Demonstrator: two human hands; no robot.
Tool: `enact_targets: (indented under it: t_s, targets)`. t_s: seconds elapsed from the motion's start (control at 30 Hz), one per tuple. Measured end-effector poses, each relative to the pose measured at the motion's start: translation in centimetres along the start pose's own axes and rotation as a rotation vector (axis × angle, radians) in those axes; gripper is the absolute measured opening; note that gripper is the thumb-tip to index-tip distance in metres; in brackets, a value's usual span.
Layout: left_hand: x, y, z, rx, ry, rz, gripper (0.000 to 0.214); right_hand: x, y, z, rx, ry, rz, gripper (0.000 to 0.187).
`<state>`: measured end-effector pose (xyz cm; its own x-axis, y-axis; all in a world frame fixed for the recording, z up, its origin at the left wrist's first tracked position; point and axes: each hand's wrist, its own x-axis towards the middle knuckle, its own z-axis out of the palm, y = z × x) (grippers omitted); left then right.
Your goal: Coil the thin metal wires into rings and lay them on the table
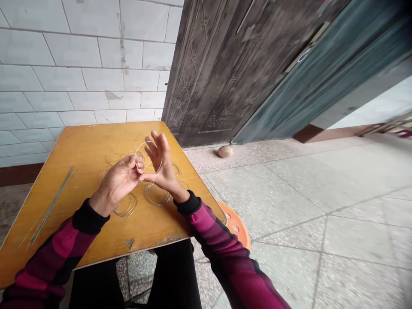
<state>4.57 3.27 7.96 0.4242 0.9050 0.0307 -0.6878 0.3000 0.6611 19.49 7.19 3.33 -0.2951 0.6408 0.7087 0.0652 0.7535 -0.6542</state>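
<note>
A thin wire ring is held upright above the table, its left side pinched between the thumb and fingers of my left hand. My right hand is beside the ring with fingers spread and raised. Its thumb reaches toward the ring's lower edge; whether it touches the wire I cannot tell. Beneath my hands, several loose wire coils lie on the tabletop, including a front left coil and a front middle coil. Others behind are partly hidden by my hands.
A bundle of straight wires lies on the left of the yellow wooden table, whose front edge is chipped. An orange stool stands by the table's right side. A rounded stone rests near the dark door. White tiles cover the wall.
</note>
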Motion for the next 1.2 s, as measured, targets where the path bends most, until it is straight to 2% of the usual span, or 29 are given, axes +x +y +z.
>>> enact_targets:
  t_s: [0.17, 0.43, 0.67, 0.83, 1.0, 1.2]
  targets:
    - [-0.1, -0.2, -0.1, 0.015, 0.050, 0.008, 0.019, -0.1, -0.1, -0.3, 0.048, -0.018, 0.007, 0.138]
    - [-0.5, -0.3, 0.5, 0.028, 0.023, 0.025, 0.023, -0.1, -0.4, 0.3, 0.328, 0.029, -0.024, 0.116]
    - [-0.4, -0.3, 0.3, 0.040, 0.025, 0.045, 0.020, -0.1, -0.6, 0.7, 0.371, 0.095, -0.037, 0.100]
    - [-0.4, -0.2, 0.4, 0.022, 0.021, 0.041, 0.018, -0.2, -0.8, 0.9, 0.367, 0.142, 0.001, 0.104]
    - [-0.4, 0.1, 0.5, 0.006, -0.024, -0.035, 0.018, -0.2, -0.8, 0.7, 0.393, 0.139, -0.071, 0.100]
    - [-0.3, 0.1, 0.5, -0.052, -0.031, -0.075, 0.028, -0.2, -1.1, 0.4, 0.394, 0.158, -0.009, 0.112]
